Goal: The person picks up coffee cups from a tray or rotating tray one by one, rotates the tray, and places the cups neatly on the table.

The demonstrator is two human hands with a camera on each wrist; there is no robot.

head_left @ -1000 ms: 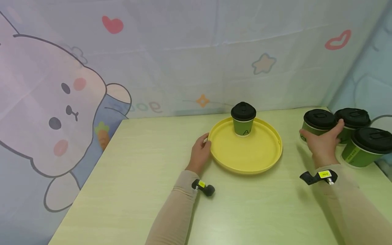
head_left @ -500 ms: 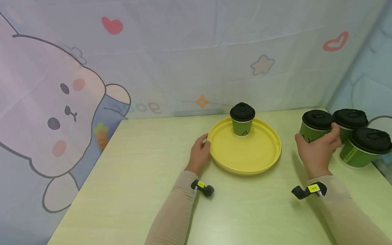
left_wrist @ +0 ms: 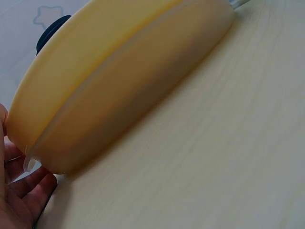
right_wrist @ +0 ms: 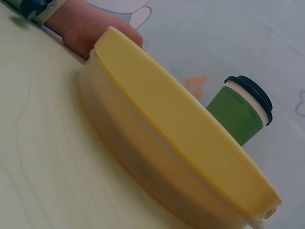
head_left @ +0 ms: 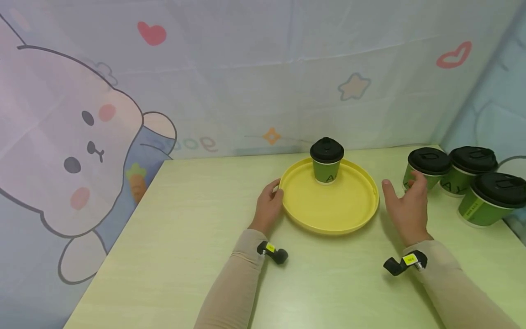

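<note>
A round yellow tray (head_left: 328,214) with a raised rim lies on the table, and a green paper cup with a black lid (head_left: 326,161) stands upright toward its back. My left hand (head_left: 268,208) holds the tray's left edge, its thumb at the side wall and fingers at the underside in the left wrist view. Between the tray and the cups at the right is my right hand (head_left: 407,209), holding nothing, with thumb and fingers spread. Its fingertips overlap the lower part of the nearest lidded green cup (head_left: 427,167) in the head view.
Two more lidded green cups, one behind (head_left: 460,176) and one in front (head_left: 486,208), stand close together near the table's right edge. A printed cloth (head_left: 230,82) hangs along the back of the pale table (head_left: 181,256).
My right hand has moved left from the group of cups toward the tray, letting go of the nearest cup, which stays with the others. My left hand stays at the tray's edge.
</note>
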